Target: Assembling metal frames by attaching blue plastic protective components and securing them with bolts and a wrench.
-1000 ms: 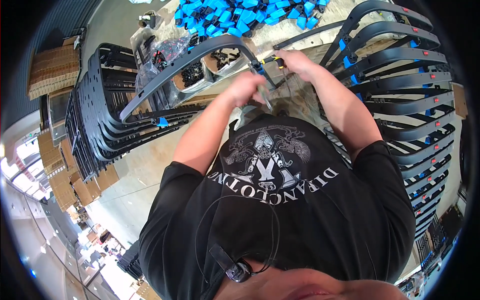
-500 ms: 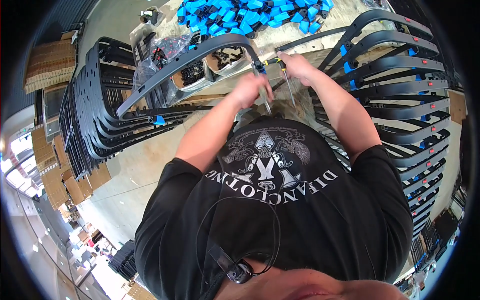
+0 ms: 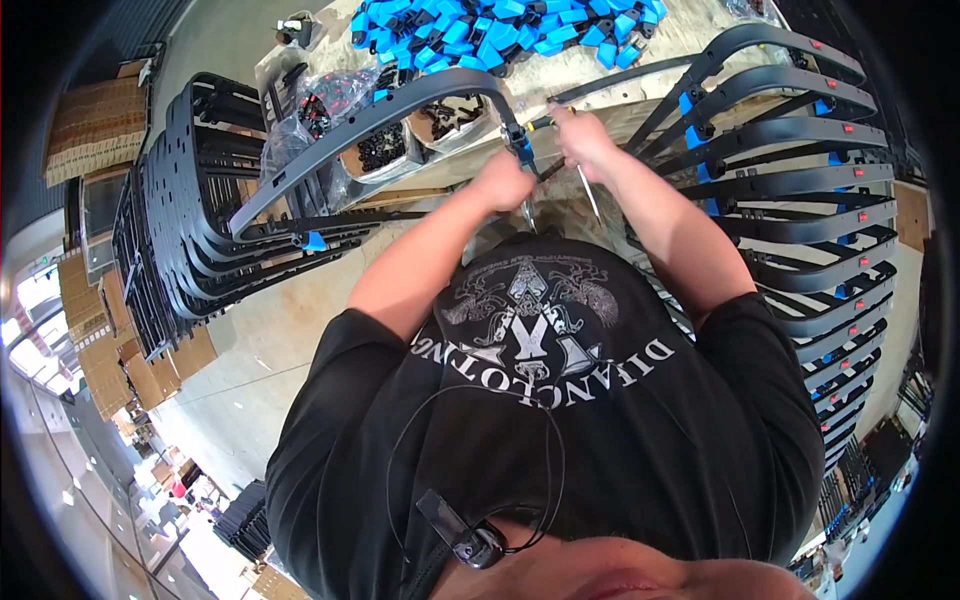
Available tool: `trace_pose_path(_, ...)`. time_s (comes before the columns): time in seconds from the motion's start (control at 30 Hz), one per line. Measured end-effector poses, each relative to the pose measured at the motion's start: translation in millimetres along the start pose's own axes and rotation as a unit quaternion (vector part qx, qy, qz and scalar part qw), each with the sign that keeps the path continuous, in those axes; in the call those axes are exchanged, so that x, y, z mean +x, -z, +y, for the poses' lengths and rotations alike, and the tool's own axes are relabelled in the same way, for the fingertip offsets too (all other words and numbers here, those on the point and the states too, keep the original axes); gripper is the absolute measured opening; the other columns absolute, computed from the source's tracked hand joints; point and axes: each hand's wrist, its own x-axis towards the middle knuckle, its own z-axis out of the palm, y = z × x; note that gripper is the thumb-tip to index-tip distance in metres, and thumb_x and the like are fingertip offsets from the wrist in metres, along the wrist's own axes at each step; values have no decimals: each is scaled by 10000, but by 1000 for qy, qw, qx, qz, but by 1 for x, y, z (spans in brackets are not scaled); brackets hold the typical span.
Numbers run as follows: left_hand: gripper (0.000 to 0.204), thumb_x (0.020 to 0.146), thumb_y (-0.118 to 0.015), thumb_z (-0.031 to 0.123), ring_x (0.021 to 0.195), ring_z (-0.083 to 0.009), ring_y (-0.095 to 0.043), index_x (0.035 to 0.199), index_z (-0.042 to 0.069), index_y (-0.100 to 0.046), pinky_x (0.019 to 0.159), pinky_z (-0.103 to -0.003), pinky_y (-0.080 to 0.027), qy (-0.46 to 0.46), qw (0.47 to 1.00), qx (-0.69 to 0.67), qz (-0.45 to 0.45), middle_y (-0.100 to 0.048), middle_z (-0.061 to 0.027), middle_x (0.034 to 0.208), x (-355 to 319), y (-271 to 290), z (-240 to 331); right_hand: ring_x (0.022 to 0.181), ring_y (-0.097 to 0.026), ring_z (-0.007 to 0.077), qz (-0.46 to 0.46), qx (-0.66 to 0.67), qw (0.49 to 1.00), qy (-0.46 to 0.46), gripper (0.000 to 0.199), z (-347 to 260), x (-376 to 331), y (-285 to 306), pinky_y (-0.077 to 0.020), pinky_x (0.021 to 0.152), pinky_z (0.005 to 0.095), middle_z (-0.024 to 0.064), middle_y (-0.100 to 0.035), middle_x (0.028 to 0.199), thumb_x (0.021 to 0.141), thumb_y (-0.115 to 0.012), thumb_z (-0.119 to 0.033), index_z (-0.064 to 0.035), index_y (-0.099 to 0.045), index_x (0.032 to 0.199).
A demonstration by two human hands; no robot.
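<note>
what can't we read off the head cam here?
- Left hand: closed at the end of the curved black frame; the grip point is hidden by its own knuckles.
- Right hand: holds a thin metal tool; its tip is too small to identify.
- Blue clips: pile cut off by the top edge.

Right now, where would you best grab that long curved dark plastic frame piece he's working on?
Take the long curved dark plastic frame piece on its bare arched middle, from above, judging by the free space there. Its near end is crowded by the left hand, right hand and blue clip.
</note>
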Motion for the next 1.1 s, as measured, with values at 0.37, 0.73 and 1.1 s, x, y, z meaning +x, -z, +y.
trace_pose_path(0.37, 222, 895, -594, 167, 705, -257, -708, 970, -42, -584, 648, -421, -562, -26, 999, -10, 36, -675, -169, 825, -13, 3, 5, 771, -702, 265, 65, -116, 982, 130, 509, 7, -17, -10, -532, 712, 407, 221, -724, 868, 880, -748, -383, 119, -686, 935)
trace_pose_path(0.73, 188, 864, -591, 159, 648, -246, -671, 806, -18, -616, 606, -400, -531, -8, 1000, -27, -10, -668, -133, 740, -17, 7, 10, 932, -703, 320, 93, -127, 975, 155, 659, 17, -8, -13, -540, 799, 410, 269, -700, 1011, 847, -779, -437, 144, -588, 1091)
trace_pose_path(1.1, 274, 843, -634, 252, 846, -367, -678, 926, -1, -570, 752, -460, -517, -89, 980, 40, 176, -673, -231, 856, -10, -22, -5, 746, -580, 108, -28, -50, 963, 263, 376, 124, 38, 10, -497, 683, 277, 34, -624, 804, 904, -762, -354, -13, -619, 974)
